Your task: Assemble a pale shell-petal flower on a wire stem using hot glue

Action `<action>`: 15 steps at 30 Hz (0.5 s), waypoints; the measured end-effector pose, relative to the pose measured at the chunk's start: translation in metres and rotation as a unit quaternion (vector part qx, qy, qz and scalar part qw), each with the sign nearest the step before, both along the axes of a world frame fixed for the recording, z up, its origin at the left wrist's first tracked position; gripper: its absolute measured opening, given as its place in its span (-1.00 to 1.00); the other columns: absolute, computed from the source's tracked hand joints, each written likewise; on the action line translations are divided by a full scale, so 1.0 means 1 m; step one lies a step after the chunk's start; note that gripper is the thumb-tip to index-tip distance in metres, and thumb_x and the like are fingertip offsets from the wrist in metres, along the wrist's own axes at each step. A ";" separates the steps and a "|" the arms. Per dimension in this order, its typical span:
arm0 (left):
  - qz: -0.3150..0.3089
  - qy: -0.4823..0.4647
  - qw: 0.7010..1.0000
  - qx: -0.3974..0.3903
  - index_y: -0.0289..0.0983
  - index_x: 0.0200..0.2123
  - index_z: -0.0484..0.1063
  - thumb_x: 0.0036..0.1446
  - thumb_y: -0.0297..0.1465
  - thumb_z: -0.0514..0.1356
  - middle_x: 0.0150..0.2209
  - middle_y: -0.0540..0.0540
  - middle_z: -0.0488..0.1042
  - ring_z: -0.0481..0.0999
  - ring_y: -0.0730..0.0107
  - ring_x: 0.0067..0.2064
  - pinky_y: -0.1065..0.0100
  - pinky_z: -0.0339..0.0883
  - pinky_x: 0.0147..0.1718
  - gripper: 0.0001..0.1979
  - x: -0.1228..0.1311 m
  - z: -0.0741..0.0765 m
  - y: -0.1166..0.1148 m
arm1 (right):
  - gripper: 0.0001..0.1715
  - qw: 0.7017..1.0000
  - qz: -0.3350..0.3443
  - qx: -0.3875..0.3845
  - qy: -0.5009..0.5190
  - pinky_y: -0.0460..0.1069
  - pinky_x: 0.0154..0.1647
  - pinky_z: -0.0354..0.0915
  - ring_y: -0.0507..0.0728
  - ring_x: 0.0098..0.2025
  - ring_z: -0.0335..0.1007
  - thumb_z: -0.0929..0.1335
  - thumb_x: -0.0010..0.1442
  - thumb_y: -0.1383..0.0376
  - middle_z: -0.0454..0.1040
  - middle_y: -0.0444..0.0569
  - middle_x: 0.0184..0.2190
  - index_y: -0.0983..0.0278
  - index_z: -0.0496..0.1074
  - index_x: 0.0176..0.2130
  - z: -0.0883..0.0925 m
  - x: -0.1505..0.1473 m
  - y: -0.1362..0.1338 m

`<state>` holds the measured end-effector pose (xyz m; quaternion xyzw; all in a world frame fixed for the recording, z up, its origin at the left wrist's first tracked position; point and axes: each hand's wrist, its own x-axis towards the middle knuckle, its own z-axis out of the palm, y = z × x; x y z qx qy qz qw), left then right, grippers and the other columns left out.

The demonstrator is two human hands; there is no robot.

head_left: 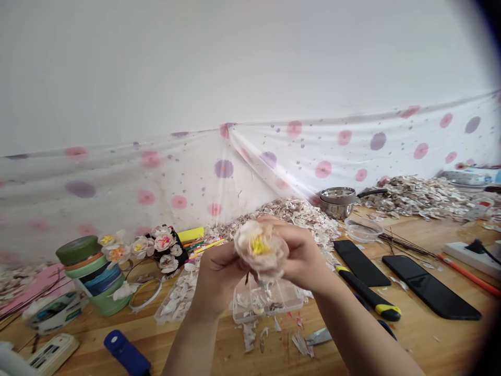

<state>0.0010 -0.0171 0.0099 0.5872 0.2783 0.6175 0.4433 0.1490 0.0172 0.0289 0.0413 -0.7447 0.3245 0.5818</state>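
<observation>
A handmade flower [261, 253] with pale, shell-like petals and a yellow centre is held up in front of me, facing the camera. My left hand [219, 274] grips it from the left and below, its fingers closed and partly hidden behind the bloom. From the right, my right hand [303, 256] has its fingers closed on the petals' edge. A short dark stem pokes out below the flower by the left hand. Under my hands sits a clear divided box [270, 309] with petal pieces in it.
Heaps of pale petals [418, 197] lie at the back. Left stand stacked tape rolls [94, 277], finished flowers [163, 243] and a blue tool [126, 355]. Right are metal bowls [337, 201], two black phone-like slabs [430, 286], a black-yellow handled tool [370, 295] and a power strip [473, 261].
</observation>
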 end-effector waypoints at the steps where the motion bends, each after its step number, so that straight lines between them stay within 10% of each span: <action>1: -0.007 -0.009 1.000 -0.011 -0.30 -0.59 0.55 -0.11 -0.13 0.43 -0.64 -0.03 0.44 0.41 0.46 -0.60 0.42 0.34 -0.60 -0.65 0.002 0.003 -0.002 | -0.84 0.995 0.054 -0.089 -0.012 0.01 -0.31 0.44 0.07 -0.39 0.50 0.50 0.09 0.21 0.54 -0.11 -0.43 0.23 0.53 -0.32 -0.001 0.000 0.001; 5: -0.007 -0.078 0.992 -0.103 -0.30 -0.58 0.55 -0.15 -0.20 0.47 -0.61 0.03 0.44 0.37 0.63 -0.63 0.60 0.27 -0.64 -0.71 0.012 0.013 -0.009 | -0.72 0.932 0.213 -0.284 -0.067 -0.07 -0.45 0.39 -0.01 -0.56 0.42 0.49 0.12 0.22 0.49 -0.18 -0.53 0.25 0.55 -0.15 -0.005 -0.001 0.013; 15: 0.039 -0.074 0.986 -0.142 -0.34 -0.57 0.53 -0.22 -0.17 0.48 -0.61 0.04 0.43 0.35 0.66 -0.63 0.62 0.27 -0.64 -0.64 0.018 0.014 -0.010 | -0.66 0.918 0.190 -0.347 -0.031 -0.11 -0.55 0.33 -0.05 -0.63 0.33 0.50 0.07 0.08 0.49 -0.14 -0.60 0.31 0.58 -0.30 -0.006 -0.010 0.014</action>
